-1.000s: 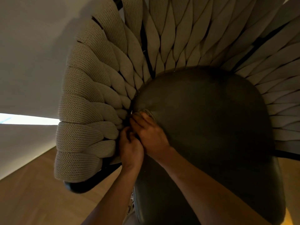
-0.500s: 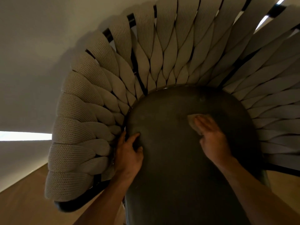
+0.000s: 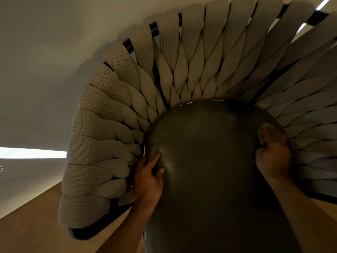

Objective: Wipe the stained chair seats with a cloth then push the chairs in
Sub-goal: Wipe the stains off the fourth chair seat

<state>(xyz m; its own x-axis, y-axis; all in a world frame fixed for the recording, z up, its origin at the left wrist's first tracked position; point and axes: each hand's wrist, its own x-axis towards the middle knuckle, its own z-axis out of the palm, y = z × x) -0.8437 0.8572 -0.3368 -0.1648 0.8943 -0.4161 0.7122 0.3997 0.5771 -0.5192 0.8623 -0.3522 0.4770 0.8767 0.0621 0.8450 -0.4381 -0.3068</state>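
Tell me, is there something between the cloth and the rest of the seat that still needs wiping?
Nothing visible. The right hand holds the cloth at the seat cushion's right edge; only the left hand rests on its left edge.

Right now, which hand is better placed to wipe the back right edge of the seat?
Right. The right hand grips the cloth at that edge of the seat; the left hand holds no cloth and rests on the left edge.
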